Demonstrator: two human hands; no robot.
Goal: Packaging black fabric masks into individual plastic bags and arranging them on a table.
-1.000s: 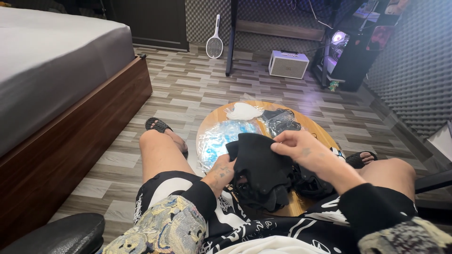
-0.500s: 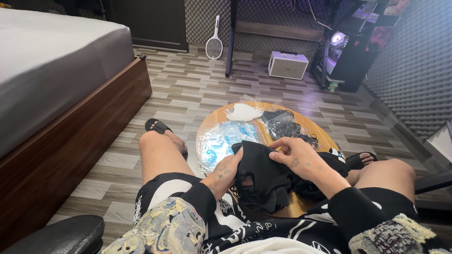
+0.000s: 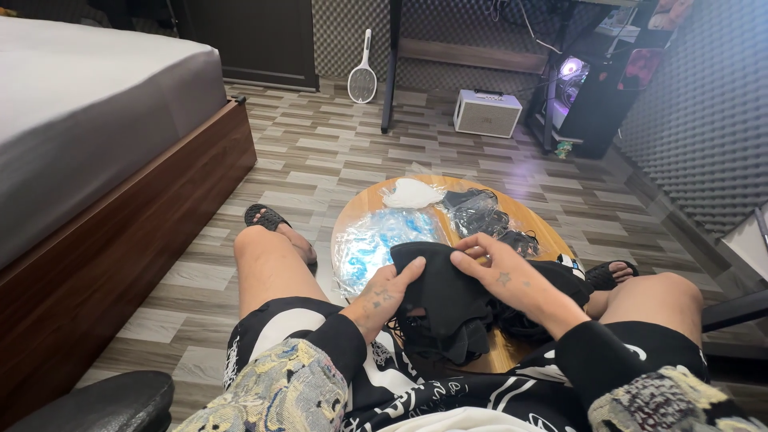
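While both hands pinch it, black cloth (image 3: 444, 292) hangs lengthwise toward lap, over round table (image 3: 520, 216)

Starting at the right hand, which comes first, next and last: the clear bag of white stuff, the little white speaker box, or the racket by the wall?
From the right hand:
1. Clear bag of white stuff, on the round table's far side.
2. White speaker box, on the floor beyond.
3. Racket, leaning at the far wall.

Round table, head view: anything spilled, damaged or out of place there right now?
Nothing spilled or broken. The round wooden table is crowded: a clear bag of blue pieces, a white packet and bagged black items. Both the left hand and right hand hold a black cloth piece; more black pieces hang over the near edge.
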